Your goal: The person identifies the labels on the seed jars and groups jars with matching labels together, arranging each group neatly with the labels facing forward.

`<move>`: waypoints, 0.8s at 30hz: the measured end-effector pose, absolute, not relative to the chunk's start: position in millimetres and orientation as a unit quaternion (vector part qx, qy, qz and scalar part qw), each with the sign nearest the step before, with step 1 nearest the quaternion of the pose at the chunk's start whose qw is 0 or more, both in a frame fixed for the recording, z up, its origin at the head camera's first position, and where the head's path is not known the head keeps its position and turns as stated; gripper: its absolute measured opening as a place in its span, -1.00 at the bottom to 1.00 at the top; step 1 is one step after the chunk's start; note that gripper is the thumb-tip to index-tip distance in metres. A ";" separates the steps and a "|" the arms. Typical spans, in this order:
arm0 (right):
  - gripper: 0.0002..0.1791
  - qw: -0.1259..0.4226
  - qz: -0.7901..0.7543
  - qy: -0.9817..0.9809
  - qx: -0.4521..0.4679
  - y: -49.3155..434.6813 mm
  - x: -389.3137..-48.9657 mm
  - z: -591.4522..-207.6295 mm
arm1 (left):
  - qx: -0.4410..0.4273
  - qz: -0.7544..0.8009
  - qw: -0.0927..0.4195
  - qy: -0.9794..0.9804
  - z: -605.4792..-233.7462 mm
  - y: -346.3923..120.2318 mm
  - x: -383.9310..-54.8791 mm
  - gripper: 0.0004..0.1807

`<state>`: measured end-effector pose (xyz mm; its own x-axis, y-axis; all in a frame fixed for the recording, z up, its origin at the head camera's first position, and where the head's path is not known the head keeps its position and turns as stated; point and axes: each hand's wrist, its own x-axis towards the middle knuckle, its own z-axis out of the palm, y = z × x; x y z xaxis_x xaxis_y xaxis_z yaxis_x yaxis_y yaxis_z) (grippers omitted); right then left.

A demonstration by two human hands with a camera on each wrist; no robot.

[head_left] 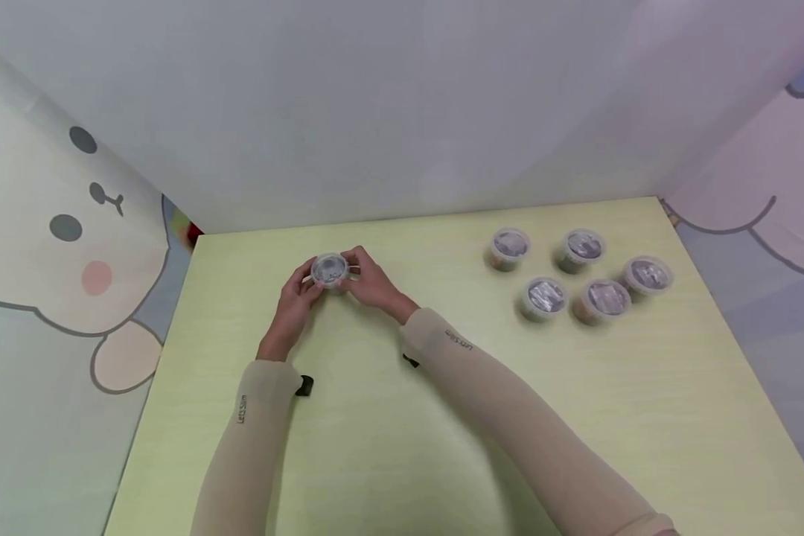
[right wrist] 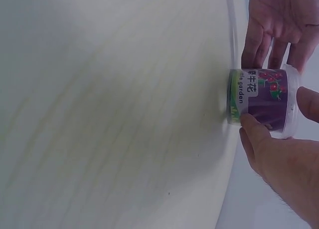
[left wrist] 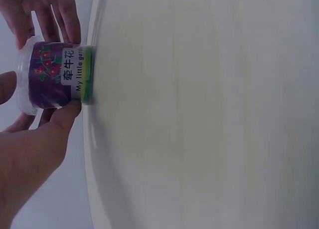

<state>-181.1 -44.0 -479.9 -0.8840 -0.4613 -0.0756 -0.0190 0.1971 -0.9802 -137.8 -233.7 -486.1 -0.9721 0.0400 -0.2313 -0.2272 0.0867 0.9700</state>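
A small lidded plastic cup stands at the table's left rear, between both hands. Its label, seen in the left wrist view, is purple with red berries, a green strip and the words "My little garden". The left hand grips its left side with the fingers curved round the wall. From the opposite side the right hand holds it, fingers and thumb bent about the cup. In the right wrist view, the right thumb lies at the clear lid and the cup's base is right at the tabletop.
Several similar lidded cups are grouped at the table's right rear. The pale yellow table meets a white wall behind. Printed cartoon panels flank both sides. Small black pieces stick out at the sleeve cuffs.
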 end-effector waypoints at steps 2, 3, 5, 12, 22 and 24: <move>-0.51 0.178 -0.614 0.752 -0.160 -44.3 -182.5 -480.3 | -0.065 0.678 0.102 0.725 -486.2 -233.7 -139.5 -0.35; -0.51 0.178 -0.614 0.752 -0.161 -44.4 -182.9 -480.4 | -0.066 0.679 0.103 0.724 -486.1 -233.8 -140.2 -0.35; -0.51 0.177 -0.614 0.753 -0.160 -45.0 -184.0 -481.0 | -0.065 0.682 0.104 0.721 -485.9 -233.9 -141.4 -0.34; -0.50 0.179 -0.615 0.753 -0.151 -45.7 -185.5 -482.9 | -0.066 0.684 0.105 0.719 -488.4 -232.5 -144.1 -0.34; -0.49 0.178 -0.614 0.754 -0.152 -47.3 -188.4 -481.6 | -0.064 0.698 0.095 0.707 -490.8 -234.6 -148.8 -0.35; -0.48 0.179 -0.615 0.753 -0.151 -47.8 -189.0 -481.9 | -0.066 0.696 0.096 0.709 -490.8 -234.7 -149.2 -0.35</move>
